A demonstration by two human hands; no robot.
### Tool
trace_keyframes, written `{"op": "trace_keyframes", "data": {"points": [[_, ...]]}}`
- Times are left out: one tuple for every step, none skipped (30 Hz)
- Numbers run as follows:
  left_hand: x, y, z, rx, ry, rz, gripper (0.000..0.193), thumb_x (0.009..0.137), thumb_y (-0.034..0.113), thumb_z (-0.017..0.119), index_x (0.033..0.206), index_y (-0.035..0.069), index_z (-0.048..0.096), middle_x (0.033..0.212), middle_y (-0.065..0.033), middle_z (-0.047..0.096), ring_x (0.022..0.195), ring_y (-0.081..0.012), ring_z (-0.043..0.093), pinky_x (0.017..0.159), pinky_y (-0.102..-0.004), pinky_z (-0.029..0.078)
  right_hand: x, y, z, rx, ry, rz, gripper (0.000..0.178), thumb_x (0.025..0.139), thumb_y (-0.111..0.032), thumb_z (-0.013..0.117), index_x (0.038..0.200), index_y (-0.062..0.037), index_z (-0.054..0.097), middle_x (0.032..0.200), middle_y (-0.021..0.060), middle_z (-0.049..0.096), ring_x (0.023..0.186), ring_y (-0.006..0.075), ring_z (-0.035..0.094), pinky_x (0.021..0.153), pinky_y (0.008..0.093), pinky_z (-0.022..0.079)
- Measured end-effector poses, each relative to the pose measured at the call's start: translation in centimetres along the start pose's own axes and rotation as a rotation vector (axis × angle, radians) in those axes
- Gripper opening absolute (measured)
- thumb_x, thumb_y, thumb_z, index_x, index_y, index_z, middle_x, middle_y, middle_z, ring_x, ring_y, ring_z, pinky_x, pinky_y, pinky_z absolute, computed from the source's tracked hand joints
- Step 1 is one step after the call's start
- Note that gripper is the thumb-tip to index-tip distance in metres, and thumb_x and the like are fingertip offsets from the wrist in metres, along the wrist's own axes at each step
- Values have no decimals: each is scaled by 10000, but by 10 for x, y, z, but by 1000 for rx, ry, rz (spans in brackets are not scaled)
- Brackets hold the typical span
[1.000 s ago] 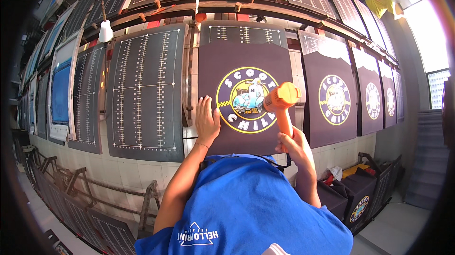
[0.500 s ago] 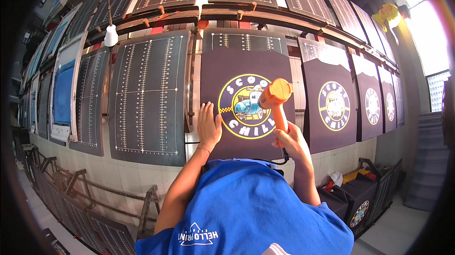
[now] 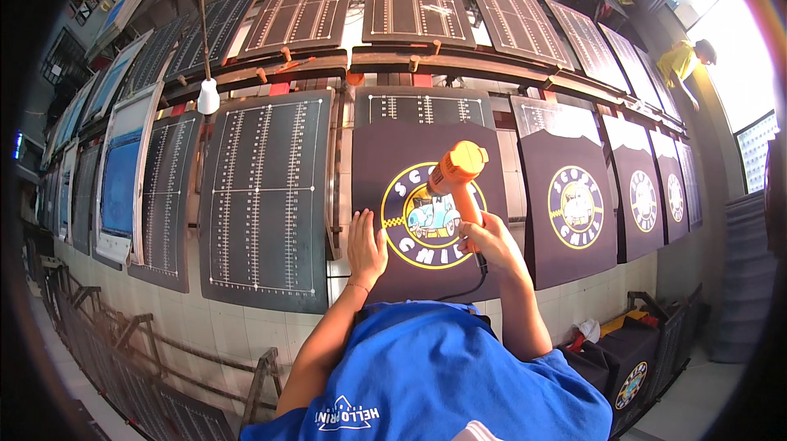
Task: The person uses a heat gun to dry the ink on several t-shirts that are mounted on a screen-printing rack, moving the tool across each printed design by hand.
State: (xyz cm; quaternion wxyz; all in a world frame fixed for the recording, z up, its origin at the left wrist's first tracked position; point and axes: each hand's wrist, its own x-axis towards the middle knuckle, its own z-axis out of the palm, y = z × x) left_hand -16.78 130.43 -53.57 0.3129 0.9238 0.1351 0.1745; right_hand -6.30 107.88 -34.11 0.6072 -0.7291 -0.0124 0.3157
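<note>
My right hand (image 3: 492, 243) is closed round the handle of an orange heat gun (image 3: 459, 164), holding it above a dark printed shirt (image 3: 377, 154). The heat gun's nozzle points down and left over the upper part of a round print (image 3: 426, 232) with a yellow ring and a light-blue scooter. A dark cord trails from the handle's lower end toward me. Flat on the cloth, left of the print, lies my left hand (image 3: 366, 248), its fingers stretched out and empty. The shirt covers most of a dark board with white marks.
More dark shirts (image 3: 570, 228) with round prints lie on boards to the right. Bare marked boards (image 3: 266, 195) and a blue-meshed screen frame (image 3: 123, 170) stand on the left. A white bulb holder (image 3: 208, 97) hangs on a cord. Another person in yellow (image 3: 679, 62) is at far right.
The heat gun has moved left over the print, from its right side toward its upper middle. My left hand stays beside the print. The view has shifted, showing more of the far boards.
</note>
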Motion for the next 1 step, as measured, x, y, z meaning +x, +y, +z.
{"op": "trace_keyframes", "data": {"points": [[0,-4,3,0,-4,2,521,991,274,496,1431,3,432,1470,-197,458,1421,-385,345,1186,-489,261,4,1,-3,67,-18,15,270,923,-235,594,1008,22,594,839,50,619,671,132,641,659,276,558]]}}
